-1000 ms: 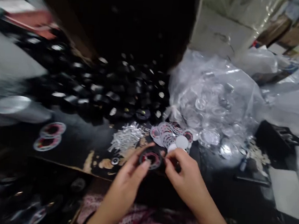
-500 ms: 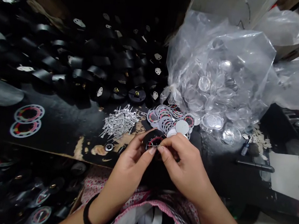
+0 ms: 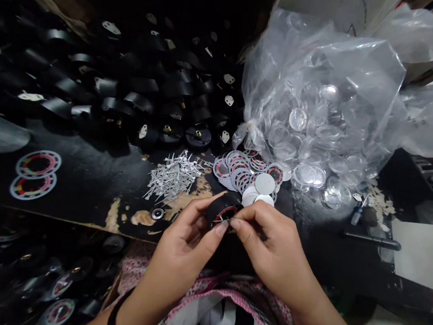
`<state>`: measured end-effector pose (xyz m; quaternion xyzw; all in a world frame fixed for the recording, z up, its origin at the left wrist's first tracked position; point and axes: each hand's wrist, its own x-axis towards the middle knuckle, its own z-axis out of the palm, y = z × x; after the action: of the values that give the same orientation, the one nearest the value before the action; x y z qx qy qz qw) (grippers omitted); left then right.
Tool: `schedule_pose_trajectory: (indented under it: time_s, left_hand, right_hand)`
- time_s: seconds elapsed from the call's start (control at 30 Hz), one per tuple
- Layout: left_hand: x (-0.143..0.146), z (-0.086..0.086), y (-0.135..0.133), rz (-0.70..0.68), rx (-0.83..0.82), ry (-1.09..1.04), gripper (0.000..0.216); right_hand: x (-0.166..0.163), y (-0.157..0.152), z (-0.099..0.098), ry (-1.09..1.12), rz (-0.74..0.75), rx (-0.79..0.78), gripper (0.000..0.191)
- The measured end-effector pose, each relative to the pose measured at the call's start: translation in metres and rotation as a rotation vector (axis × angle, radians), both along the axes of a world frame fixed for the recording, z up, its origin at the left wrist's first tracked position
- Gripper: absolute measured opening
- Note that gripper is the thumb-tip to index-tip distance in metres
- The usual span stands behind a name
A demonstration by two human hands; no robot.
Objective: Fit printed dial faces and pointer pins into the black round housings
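Observation:
My left hand (image 3: 189, 241) is closed around a black round gauge (image 3: 218, 206), thumb at the near rim. The gauge is tilted, and its dial with a red-marked scale faces me. A thin pale needle (image 3: 220, 221) lies across the dial. Thumb and forefinger of my right hand (image 3: 270, 239) pinch together at the needle's right end, partly hiding it. Just beyond my hands is a heap of loose white needles (image 3: 175, 175). Printed dial discs (image 3: 234, 169) are piled beside it, with plain pale discs (image 3: 265, 184) on top.
Black gauge housings (image 3: 138, 101) crowd the back left. A clear plastic bag (image 3: 325, 65) of transparent round covers stands at the back right. Two dial discs (image 3: 34, 186) lie at left, a small screwdriver (image 3: 357, 215) at right. More gauges (image 3: 57, 313) sit below the table edge.
The gauge has tilted slightly and come a little lower in view, with both hands following it. My right fingertips remain pinched at the dial. The view has shifted slightly.

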<state>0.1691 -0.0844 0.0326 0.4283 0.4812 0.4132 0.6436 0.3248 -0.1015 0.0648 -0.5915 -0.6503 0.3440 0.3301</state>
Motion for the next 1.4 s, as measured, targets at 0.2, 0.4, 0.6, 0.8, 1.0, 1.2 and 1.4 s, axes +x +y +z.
schedule_pose_trajectory:
  time_s: [0.2,0.4,0.6,0.8,1.0,1.2,1.4]
  left_hand:
    - [0.000,0.000,-0.002,0.034,0.064,0.068,0.020]
    - [-0.003,-0.001,-0.002,0.057,0.128,0.176,0.021]
    - [-0.018,-0.016,-0.009,0.049,-0.049,0.164,0.031]
    - [-0.010,-0.025,-0.005,0.231,-0.291,-0.169,0.027]
    - [0.003,-0.017,0.001,0.226,-0.449,-0.317,0.031]
    - [0.002,-0.012,0.004,0.236,-0.444,-0.370,0.027]
    - [0.017,-0.007,0.022,0.144,-0.405,-0.430,0.013]
  right_hand:
    - [-0.003,-0.005,0.000,-0.024,-0.042,-0.005,0.017]
    - [-0.011,-0.010,-0.001,-0.026,-0.062,-0.038,0.019]
    - [-0.011,-0.008,-0.003,0.008,-0.030,-0.173,0.028]
    - [0.024,-0.007,-0.008,-0.302,0.002,-0.182,0.022]
    - [0.037,0.019,-0.026,-0.568,0.069,-0.063,0.026]
    - [0.042,0.004,-0.030,-0.649,-0.033,0.038,0.044]
    - [0.048,0.032,-0.046,-0.788,-0.075,0.071,0.063]
